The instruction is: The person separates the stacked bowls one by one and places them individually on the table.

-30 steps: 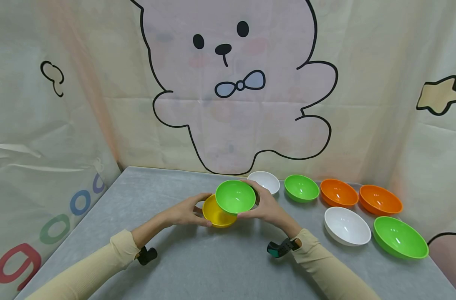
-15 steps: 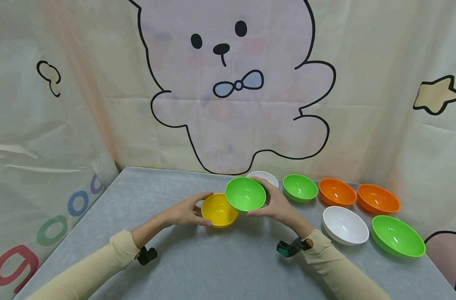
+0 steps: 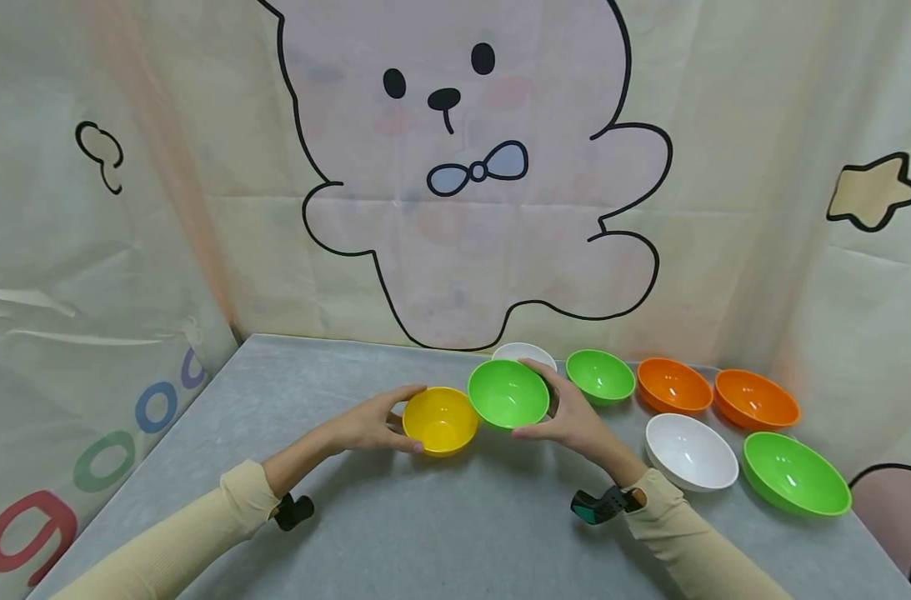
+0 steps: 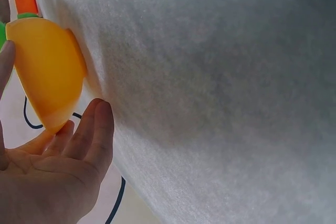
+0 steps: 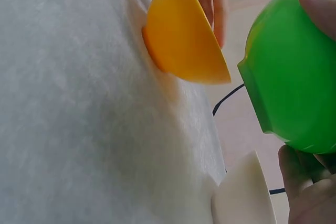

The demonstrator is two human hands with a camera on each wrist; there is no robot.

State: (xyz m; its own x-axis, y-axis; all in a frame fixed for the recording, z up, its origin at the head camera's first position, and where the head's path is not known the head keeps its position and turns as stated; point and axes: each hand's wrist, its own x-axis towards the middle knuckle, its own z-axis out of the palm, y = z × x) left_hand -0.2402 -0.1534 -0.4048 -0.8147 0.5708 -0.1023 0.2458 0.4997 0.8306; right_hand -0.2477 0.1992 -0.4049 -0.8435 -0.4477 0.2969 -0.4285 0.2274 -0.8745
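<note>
My left hand [image 3: 372, 422] holds a small yellow bowl [image 3: 440, 422] by its left side, thumb near, fingers behind. In the right wrist view the yellow bowl [image 5: 184, 38] stands upright, its foot at the grey cloth. A green bowl [image 3: 508, 394] is gripped at its right side by my right hand [image 3: 571, 415]. The right wrist view shows this green bowl [image 5: 294, 72] raised off the cloth, thumb and fingers on opposite sides. In the head view, its left edge is right by the yellow rim.
Behind the held green bowl stands a white bowl [image 3: 526, 353], partly hidden. To the right are another green bowl [image 3: 601, 377], two orange bowls [image 3: 674, 385], a larger white bowl [image 3: 691, 452] and a large green bowl [image 3: 796, 473]. They stand on a grey cloth-covered table [image 3: 425, 533] before a printed curtain [image 3: 740, 167].
My right hand has moved the green bowl rightward, from overlapping the yellow bowl to beside it. My left hand and the yellow bowl have stayed nearly still.
</note>
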